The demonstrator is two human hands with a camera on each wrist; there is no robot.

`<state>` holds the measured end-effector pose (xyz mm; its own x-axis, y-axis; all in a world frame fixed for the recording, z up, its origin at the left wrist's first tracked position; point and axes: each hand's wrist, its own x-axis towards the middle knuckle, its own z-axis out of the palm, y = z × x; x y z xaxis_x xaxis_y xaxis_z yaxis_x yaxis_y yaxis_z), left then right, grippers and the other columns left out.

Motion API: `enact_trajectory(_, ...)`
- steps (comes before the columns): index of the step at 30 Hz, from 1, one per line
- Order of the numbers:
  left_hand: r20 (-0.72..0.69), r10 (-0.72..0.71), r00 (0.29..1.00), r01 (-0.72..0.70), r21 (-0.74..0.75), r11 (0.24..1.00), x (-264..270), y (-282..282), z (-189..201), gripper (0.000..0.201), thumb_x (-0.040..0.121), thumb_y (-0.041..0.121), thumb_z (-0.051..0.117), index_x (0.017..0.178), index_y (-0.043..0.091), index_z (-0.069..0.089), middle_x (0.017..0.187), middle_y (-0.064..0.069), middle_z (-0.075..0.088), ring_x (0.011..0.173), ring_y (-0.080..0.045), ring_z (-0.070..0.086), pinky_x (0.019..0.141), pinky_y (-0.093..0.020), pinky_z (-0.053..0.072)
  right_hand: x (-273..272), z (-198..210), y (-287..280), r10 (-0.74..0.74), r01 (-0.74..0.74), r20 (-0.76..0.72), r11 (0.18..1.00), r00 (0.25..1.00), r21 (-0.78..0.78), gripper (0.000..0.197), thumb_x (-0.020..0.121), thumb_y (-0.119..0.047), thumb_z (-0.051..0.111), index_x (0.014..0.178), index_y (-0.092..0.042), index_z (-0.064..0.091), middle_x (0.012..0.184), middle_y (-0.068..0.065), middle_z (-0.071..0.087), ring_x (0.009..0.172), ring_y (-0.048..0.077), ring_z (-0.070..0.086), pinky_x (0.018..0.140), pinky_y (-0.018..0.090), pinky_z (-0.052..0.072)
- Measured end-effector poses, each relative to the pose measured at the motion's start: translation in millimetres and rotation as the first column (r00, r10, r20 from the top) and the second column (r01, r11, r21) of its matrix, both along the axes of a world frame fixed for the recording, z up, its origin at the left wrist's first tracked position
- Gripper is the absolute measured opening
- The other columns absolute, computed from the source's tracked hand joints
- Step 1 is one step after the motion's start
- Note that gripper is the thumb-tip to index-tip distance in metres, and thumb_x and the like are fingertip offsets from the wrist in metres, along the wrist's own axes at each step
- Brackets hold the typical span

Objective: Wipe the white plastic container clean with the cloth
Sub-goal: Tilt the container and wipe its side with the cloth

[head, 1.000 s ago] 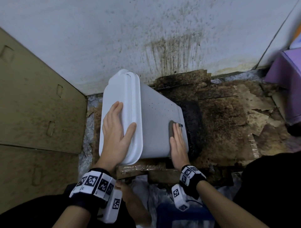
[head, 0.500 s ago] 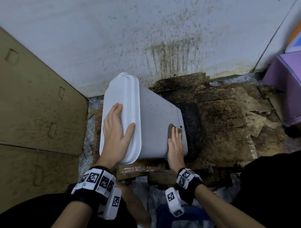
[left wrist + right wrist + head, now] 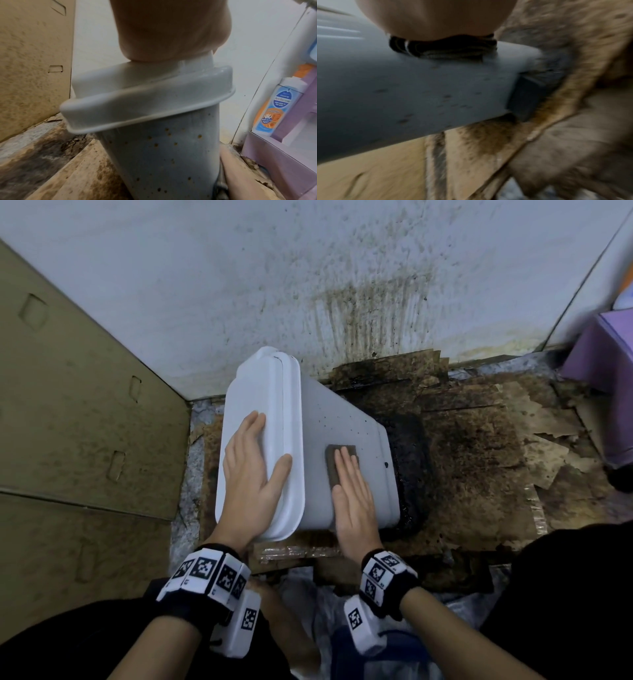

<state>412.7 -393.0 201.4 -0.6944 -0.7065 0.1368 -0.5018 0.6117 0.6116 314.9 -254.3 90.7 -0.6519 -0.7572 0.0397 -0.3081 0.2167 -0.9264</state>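
Observation:
The white plastic container [image 3: 346, 422] lies on its side on stained cardboard, lid end to the left, its upper wall dotted with small dark specks. My left hand [image 3: 251, 474] lies flat on the lid [image 3: 274, 392], thumb stretched over the lid's rim. My right hand [image 3: 352, 494] presses flat, straight fingers on a folded dark cloth [image 3: 334, 460] on the upper wall, near the middle. The left wrist view shows the lid [image 3: 147, 100] and the speckled wall [image 3: 163, 155]. In the blurred right wrist view the cloth [image 3: 447, 50] lies squashed under my palm.
A stained white wall [image 3: 308, 285] stands right behind the container. Brown cardboard panels [image 3: 75, 422] close the left side. Dirty torn cardboard [image 3: 496, 457] covers the floor to the right. A purple box [image 3: 606, 385] sits at the far right with a bottle [image 3: 274, 108] in it.
My right hand slid the cloth leftward, from the container's bottom end toward the middle of the upper wall. The left hand stayed on the lid.

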Motion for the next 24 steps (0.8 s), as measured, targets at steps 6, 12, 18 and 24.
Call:
enact_trajectory(6,0.006,0.002,1.0,-0.002,-0.002,1.0,-2.8,1.8,2.8,0.073,0.095,0.055,0.04,0.157,0.018,0.025,0.164,0.003,0.021,0.151,-0.013,0.017,0.122,-0.032,0.01,-32.8,-67.9,28.5,-0.115,0.083,0.18,0.98,0.977,0.178,0.051,0.104,-0.035,0.011,0.153,-0.037,-0.001,0.167,-0.01,-0.007,0.153,0.004,-0.01,0.127,0.041,-0.002)
enact_trajectory(12,-0.006,0.013,1.0,-0.013,0.02,1.0,2.0,-2.2,0.5,0.072,0.095,0.054,0.041,0.156,0.019,0.025,0.164,0.004,0.021,0.151,-0.013,0.017,0.124,-0.037,0.013,-23.6,-78.5,19.1,-0.123,0.092,0.138,0.974,0.983,0.206,0.055,0.106,-0.025,0.012,0.16,-0.019,0.004,0.167,-0.006,-0.007,0.154,0.012,-0.014,0.125,0.039,-0.008)
enact_trajectory(18,-0.005,0.007,1.0,-0.007,-0.015,1.0,-2.6,-0.8,1.0,0.073,0.095,0.054,0.04,0.156,0.015,0.027,0.164,-0.001,0.024,0.151,-0.018,0.02,0.123,-0.037,0.013,2.6,-7.4,-7.3,-0.186,0.162,0.24,0.98,0.953,0.118,0.059,0.099,-0.041,0.016,0.157,-0.038,0.013,0.165,-0.021,-0.001,0.152,0.001,-0.011,0.123,0.027,-0.007)
enact_trajectory(24,-0.008,0.003,1.0,-0.003,-0.042,0.999,-1.6,-3.3,-2.8,0.073,0.096,0.051,0.041,0.156,0.012,0.028,0.164,-0.005,0.026,0.152,-0.018,0.02,0.122,-0.026,0.009,17.3,33.2,-24.1,-0.081,0.076,0.195,0.997,0.977,0.033,0.058,0.095,-0.044,0.013,0.153,-0.043,0.01,0.166,-0.018,0.003,0.152,-0.002,-0.007,0.121,0.02,-0.004)
